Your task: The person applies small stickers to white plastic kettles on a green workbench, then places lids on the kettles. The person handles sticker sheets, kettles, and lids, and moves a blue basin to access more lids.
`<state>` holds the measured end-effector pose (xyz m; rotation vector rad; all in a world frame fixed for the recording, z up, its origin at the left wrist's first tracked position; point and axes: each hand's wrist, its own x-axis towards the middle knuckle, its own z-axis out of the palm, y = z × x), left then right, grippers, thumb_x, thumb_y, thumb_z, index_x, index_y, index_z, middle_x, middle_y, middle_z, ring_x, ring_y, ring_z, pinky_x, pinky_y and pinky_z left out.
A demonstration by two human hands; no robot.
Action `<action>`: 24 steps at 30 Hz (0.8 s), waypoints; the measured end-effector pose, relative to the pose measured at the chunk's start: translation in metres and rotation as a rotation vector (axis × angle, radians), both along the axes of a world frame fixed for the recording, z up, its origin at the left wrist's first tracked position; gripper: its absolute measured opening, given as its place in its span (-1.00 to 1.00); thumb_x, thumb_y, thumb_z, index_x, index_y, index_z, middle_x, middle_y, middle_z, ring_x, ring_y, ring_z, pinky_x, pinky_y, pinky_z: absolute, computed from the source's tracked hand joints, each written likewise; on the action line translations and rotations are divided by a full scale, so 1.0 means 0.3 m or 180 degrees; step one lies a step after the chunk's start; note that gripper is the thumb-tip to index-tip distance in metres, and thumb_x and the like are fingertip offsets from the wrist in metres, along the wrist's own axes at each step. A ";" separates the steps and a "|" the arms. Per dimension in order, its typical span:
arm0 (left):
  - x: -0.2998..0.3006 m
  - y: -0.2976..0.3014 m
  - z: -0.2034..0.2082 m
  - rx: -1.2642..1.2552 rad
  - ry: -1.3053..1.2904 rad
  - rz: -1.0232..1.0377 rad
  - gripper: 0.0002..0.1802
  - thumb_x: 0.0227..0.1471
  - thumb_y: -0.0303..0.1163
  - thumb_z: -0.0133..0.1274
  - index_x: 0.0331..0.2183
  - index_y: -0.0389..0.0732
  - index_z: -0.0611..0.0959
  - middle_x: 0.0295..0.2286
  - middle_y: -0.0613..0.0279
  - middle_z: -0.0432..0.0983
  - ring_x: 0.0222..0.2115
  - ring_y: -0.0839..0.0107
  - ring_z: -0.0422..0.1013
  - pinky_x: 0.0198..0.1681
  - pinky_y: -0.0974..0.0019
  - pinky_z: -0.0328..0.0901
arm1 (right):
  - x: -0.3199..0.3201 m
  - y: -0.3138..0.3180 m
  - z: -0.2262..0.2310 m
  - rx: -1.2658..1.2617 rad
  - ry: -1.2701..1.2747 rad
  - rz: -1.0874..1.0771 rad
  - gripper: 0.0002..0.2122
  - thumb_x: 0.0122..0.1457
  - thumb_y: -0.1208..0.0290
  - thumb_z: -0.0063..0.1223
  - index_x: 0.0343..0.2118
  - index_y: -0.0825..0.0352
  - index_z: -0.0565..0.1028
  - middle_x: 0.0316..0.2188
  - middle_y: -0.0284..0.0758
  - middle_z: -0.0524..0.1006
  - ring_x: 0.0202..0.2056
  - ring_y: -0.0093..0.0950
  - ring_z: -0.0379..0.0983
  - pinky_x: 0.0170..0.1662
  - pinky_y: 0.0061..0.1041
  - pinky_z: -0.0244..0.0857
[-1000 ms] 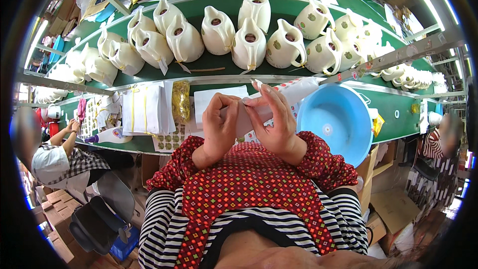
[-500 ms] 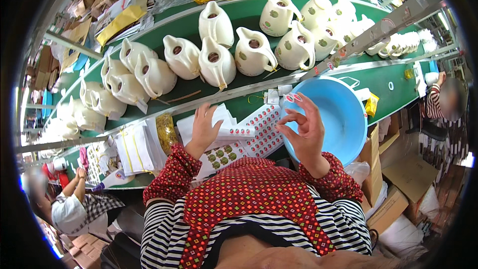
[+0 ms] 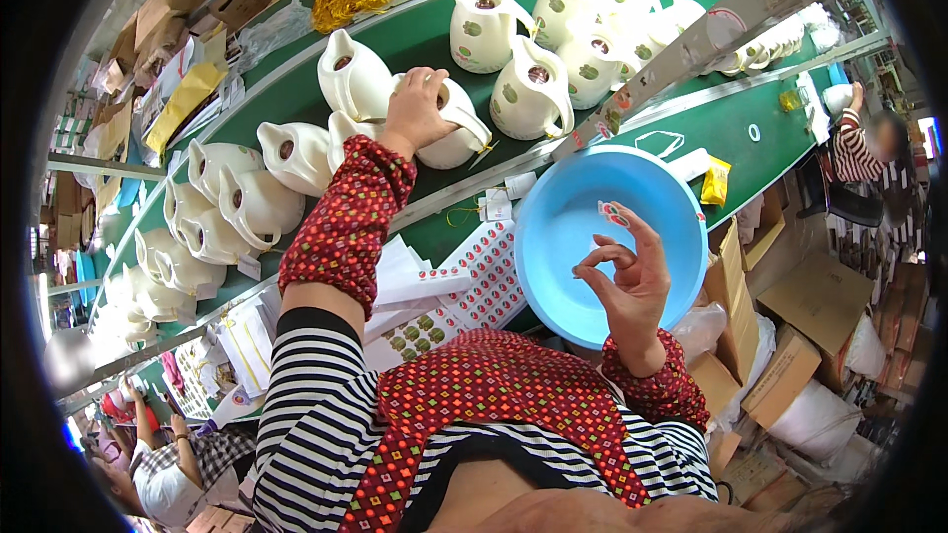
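Note:
My left hand is closed over the top of a cream-white pitcher standing in the row on the green bench; its palm hides the spout and lid area. My right hand is raised above a blue basin, thumb and middle finger curled into a pinch. Small red-and-white stickers cling to its index fingertip. Below my hands, near my apron, lie a sheet of red stickers and a sheet of green plant-shaped stickers.
Several pitchers stand to the left, and others with green decals to the right. A metal rail crosses at right. Cardboard boxes lie lower right. Co-workers sit at the lower left and far right.
My left hand has moved from above the papers forward onto a pitcher and closed on it. My right hand has shifted slightly right and lower, stickers still on its fingertip. The view has turned.

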<state>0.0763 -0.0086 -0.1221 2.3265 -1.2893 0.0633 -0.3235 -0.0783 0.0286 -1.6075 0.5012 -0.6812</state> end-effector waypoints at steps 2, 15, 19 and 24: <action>0.036 0.041 0.014 -0.0292 0.0323 0.0084 -0.15 -0.27 -0.05 0.46 0.10 -0.11 0.61 0.06 0.02 0.50 0.19 0.01 0.34 0.32 0.03 0.22 | 0.001 -0.022 0.013 -0.0013 -0.0068 -0.0045 -0.25 0.00 0.78 0.37 0.29 0.45 0.28 0.26 -0.09 0.41 -0.22 -0.45 0.65 0.20 -0.28 0.38; -0.395 0.445 0.032 -0.0765 0.5266 -0.1412 -0.40 0.22 -0.15 0.12 0.15 -0.36 0.59 0.00 0.10 0.63 -0.03 0.39 0.55 0.11 0.27 0.43 | 0.107 0.209 0.124 0.1329 -0.0038 0.1089 -0.39 0.08 0.74 0.35 0.22 0.45 0.35 0.16 -0.18 0.44 -0.22 -0.50 0.62 0.26 -0.38 0.30; -0.461 0.532 0.021 -0.1026 0.5467 -0.1165 -0.48 0.31 -0.17 0.04 0.11 -0.36 0.63 -0.02 0.07 0.64 -0.03 0.37 0.57 0.09 0.26 0.43 | 0.056 0.288 0.058 0.1555 0.0269 0.1069 -0.39 0.09 0.73 0.34 0.22 0.42 0.33 0.16 -0.21 0.43 -0.21 -0.52 0.62 0.30 -0.37 0.25; -0.472 0.634 0.017 -0.1148 0.5369 -0.0921 -0.50 0.32 -0.16 0.02 0.10 -0.33 0.64 -0.03 0.08 0.64 -0.04 0.39 0.57 0.09 0.27 0.44 | 0.041 0.355 0.050 0.1484 0.0532 0.1284 -0.36 0.10 0.73 0.33 0.25 0.41 0.30 0.17 -0.24 0.41 -0.19 -0.53 0.61 0.38 -0.27 0.14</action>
